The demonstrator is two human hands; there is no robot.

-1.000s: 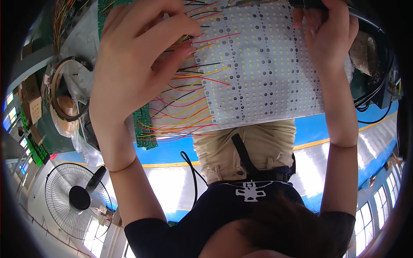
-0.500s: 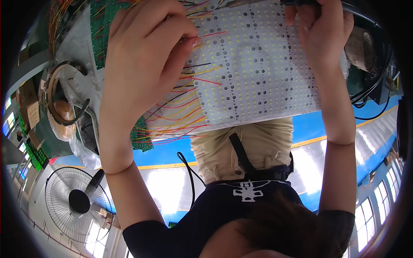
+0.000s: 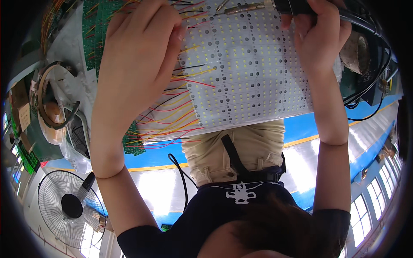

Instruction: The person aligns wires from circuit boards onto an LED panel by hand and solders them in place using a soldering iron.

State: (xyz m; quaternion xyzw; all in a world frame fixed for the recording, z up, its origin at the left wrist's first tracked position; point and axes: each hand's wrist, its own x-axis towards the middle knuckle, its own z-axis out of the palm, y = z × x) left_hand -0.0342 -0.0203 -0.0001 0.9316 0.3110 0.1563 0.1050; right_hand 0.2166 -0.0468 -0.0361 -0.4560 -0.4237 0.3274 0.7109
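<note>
A white sheet of LED panels [image 3: 266, 92], dotted with small yellow LEDs and dark round holes, lies in front of me. Along its left side run several red, yellow and black wires [image 3: 172, 118], joined to green circuit boards [image 3: 134, 147]. Over that wired edge my left hand [image 3: 137, 56] is closed, thumb against curled fingers. A red wire [image 3: 200, 24] shows just beyond its fingertips, but what they pinch is hidden. My right hand [image 3: 318, 41] grips the black handle of a soldering iron [image 3: 247, 7] at the top. The iron's metal tip points left above the sheet.
At the left stand a brown ring [image 3: 41, 96] and a clear plastic bag [image 3: 77, 157]. A fan [image 3: 71, 206] is at the lower left. Black cables [image 3: 376, 90] and a greyish-brown block [image 3: 355, 53] sit at the right.
The soldering iron has come further into view at the top. My left fingertips have moved up and left, away from a yellow wire. The whole view has shifted slightly.
</note>
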